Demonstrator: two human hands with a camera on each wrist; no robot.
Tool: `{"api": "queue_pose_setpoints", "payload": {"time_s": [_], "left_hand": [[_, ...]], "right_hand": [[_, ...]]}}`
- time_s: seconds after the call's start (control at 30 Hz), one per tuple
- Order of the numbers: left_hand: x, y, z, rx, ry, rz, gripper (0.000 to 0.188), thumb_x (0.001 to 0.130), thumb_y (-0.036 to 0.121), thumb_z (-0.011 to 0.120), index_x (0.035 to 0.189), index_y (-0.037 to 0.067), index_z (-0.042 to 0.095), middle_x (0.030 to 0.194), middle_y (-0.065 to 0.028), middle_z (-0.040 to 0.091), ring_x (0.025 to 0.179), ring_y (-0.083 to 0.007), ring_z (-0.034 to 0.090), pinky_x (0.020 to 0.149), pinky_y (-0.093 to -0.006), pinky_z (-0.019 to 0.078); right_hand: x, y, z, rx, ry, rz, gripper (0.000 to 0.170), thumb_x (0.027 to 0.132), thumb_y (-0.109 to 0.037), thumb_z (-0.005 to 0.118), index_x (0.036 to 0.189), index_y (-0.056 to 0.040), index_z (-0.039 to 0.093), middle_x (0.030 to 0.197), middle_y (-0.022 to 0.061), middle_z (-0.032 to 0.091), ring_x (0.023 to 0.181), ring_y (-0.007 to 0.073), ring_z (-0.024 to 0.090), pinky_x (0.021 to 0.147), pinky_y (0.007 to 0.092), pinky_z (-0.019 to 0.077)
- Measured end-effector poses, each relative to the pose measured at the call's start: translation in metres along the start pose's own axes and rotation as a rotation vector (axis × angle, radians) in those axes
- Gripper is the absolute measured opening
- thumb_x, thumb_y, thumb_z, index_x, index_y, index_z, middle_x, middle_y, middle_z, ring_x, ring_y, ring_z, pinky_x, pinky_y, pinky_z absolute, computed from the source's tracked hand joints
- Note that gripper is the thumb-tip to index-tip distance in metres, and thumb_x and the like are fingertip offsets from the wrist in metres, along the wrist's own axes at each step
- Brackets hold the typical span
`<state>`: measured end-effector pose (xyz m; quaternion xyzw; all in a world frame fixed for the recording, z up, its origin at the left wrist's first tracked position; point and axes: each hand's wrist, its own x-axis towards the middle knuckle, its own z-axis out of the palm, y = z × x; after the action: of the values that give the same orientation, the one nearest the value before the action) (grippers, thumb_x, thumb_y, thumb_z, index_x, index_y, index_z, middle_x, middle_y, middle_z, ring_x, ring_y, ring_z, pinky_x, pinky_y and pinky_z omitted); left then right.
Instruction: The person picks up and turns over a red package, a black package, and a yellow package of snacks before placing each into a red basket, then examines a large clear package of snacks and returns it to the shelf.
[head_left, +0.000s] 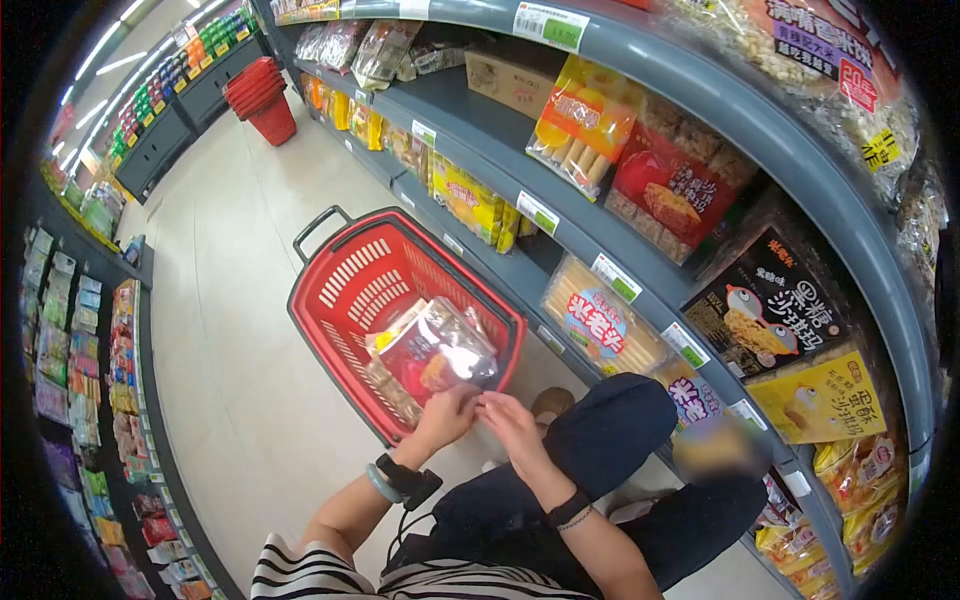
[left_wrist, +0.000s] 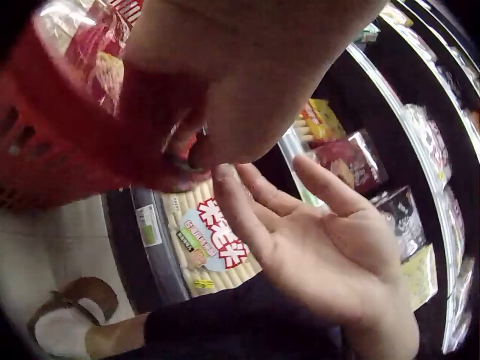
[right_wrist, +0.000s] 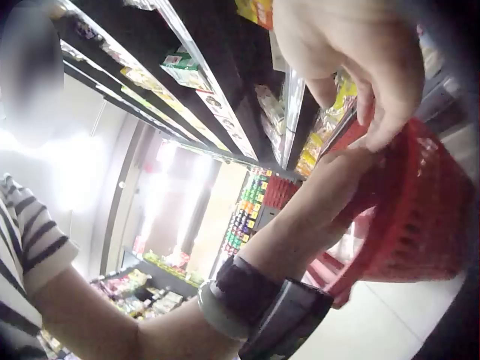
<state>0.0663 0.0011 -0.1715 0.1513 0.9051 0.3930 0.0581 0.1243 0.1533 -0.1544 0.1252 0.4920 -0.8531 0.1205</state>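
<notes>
In the head view my left hand point(head_left: 447, 417) is at the near end of the red basket point(head_left: 465, 253), over a clear bag with a red label point(head_left: 412, 372); whether its bent fingers grip anything is hidden. My right hand point(head_left: 513, 425) is beside it, fingertips close to or touching the left hand. The left wrist view shows the right hand point(left_wrist: 330, 259) with palm turned up, fingers loosely bent and nothing in them, and the left hand point(left_wrist: 240, 90) large in front of the basket point(left_wrist: 60, 150). In the right wrist view the right hand point(right_wrist: 360, 60) is above the left hand point(right_wrist: 319, 199).
Shelves point(head_left: 480, 155) of packaged snacks run along the right, with a black package point(head_left: 765, 300) and a yellow one point(head_left: 820, 400). Stacked red baskets point(head_left: 262, 100) stand farther along the aisle. Another shelf of goods point(head_left: 60, 350) is at the left. My bent knee point(head_left: 630, 420) is beside the basket.
</notes>
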Motion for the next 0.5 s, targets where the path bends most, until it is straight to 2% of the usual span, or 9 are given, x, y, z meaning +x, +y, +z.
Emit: {"api": "queue_pose_setpoints", "payload": {"time_s": [0.03, 0.07, 0.17, 0.23, 0.27, 0.3, 0.37, 0.43, 0.5], "left_hand": [[0.004, 0.010, -0.007, -0.186, -0.105, 0.021, 0.024, 0.080, 0.020, 0.064, 0.092, -0.001, 0.064, 0.091, -0.0183, 0.065, 0.079, -0.0323, 0.064, 0.071, -0.0372, 0.0496], [0.003, 0.023, -0.015, -0.295, 0.010, -0.087, 0.018, 0.083, 0.014, 0.060, 0.086, -0.002, 0.065, 0.092, -0.0188, 0.065, 0.075, -0.0298, 0.065, 0.070, -0.0347, 0.0497], [0.030, -0.017, -0.023, -0.134, 0.337, -0.061, 0.032, 0.083, 0.023, 0.063, 0.105, -0.001, 0.062, 0.095, -0.0187, 0.065, 0.086, -0.0287, 0.064, 0.076, -0.0353, 0.0493], [0.047, -0.074, -0.016, 0.235, 0.404, 0.021, 0.044, 0.081, 0.032, 0.065, 0.109, -0.001, 0.059, 0.096, -0.0195, 0.065, 0.089, -0.0294, 0.063, 0.077, -0.0356, 0.0491], [0.052, -0.112, -0.002, 0.044, 0.265, -0.066, 0.049, 0.079, 0.040, 0.066, 0.106, 0.000, 0.060, 0.097, -0.0204, 0.064, 0.089, -0.0286, 0.063, 0.077, -0.0343, 0.0486], [0.055, -0.099, -0.008, 0.042, 0.259, -0.060, 0.049, 0.079, 0.040, 0.066, 0.106, 0.000, 0.060, 0.097, -0.0204, 0.064, 0.089, -0.0286, 0.063, 0.077, -0.0343, 0.0486], [0.060, -0.059, -0.027, -0.011, -0.418, -0.455, 0.054, 0.078, 0.045, 0.068, 0.106, 0.000, 0.060, 0.097, -0.0209, 0.063, 0.084, -0.0272, 0.063, 0.076, -0.0335, 0.0488], [0.060, -0.067, -0.019, -0.041, -0.417, -0.434, 0.064, 0.077, 0.051, 0.067, 0.109, -0.004, 0.059, 0.098, -0.0188, 0.063, 0.082, -0.0249, 0.063, 0.074, -0.0335, 0.0495], [0.055, -0.031, -0.032, -0.220, -0.240, -0.485, 0.075, 0.076, 0.055, 0.066, 0.113, -0.010, 0.055, 0.102, -0.0186, 0.063, 0.086, -0.0254, 0.063, 0.077, -0.0333, 0.0496]], "right_hand": [[0.000, 0.001, 0.002, 0.090, 0.013, 0.057, 0.036, 0.094, -0.017, 0.053, 0.123, 0.0020, 0.047, 0.120, 0.0120, 0.054, 0.112, 0.0194, 0.052, 0.097, 0.0312, 0.0402], [0.001, 0.001, 0.004, 0.179, 0.028, 0.112, 0.041, 0.093, -0.017, 0.055, 0.127, 0.0023, 0.044, 0.125, 0.0122, 0.051, 0.116, 0.0204, 0.049, 0.101, 0.0322, 0.0369], [-0.007, -0.017, 0.027, 0.179, 0.151, 0.167, 0.052, 0.090, -0.017, 0.058, 0.133, 0.0017, 0.036, 0.128, 0.0110, 0.048, 0.120, 0.0204, 0.045, 0.102, 0.0323, 0.0333], [0.000, 0.010, 0.020, 0.196, 0.146, 0.139, 0.061, 0.087, -0.016, 0.061, 0.137, 0.0006, 0.030, 0.130, 0.0097, 0.045, 0.119, 0.0196, 0.044, 0.101, 0.0324, 0.0324], [0.003, 0.020, 0.020, 0.172, 0.263, 0.135, 0.062, 0.085, -0.019, 0.062, 0.134, 0.0044, 0.032, 0.128, 0.0125, 0.047, 0.119, 0.0194, 0.045, 0.102, 0.0308, 0.0311], [0.007, 0.032, 0.019, 0.148, 0.380, 0.129, 0.064, 0.083, -0.022, 0.063, 0.131, 0.0082, 0.034, 0.126, 0.0153, 0.049, 0.118, 0.0193, 0.045, 0.102, 0.0291, 0.0297], [0.018, 0.052, 0.011, 0.095, 0.504, 0.147, 0.069, 0.079, -0.023, 0.066, 0.129, 0.0100, 0.034, 0.126, 0.0188, 0.048, 0.116, 0.0220, 0.047, 0.100, 0.0309, 0.0341], [0.028, 0.058, 0.006, 0.308, 0.568, 0.268, 0.044, 0.081, -0.016, 0.065, 0.119, -0.0040, 0.048, 0.114, 0.0040, 0.057, 0.106, 0.0180, 0.053, 0.091, 0.0303, 0.0396], [0.033, 0.056, -0.003, 0.465, 0.425, 0.349, 0.038, 0.080, -0.017, 0.066, 0.114, -0.0081, 0.052, 0.108, 0.0019, 0.060, 0.098, 0.0189, 0.056, 0.088, 0.0310, 0.0416]]}}
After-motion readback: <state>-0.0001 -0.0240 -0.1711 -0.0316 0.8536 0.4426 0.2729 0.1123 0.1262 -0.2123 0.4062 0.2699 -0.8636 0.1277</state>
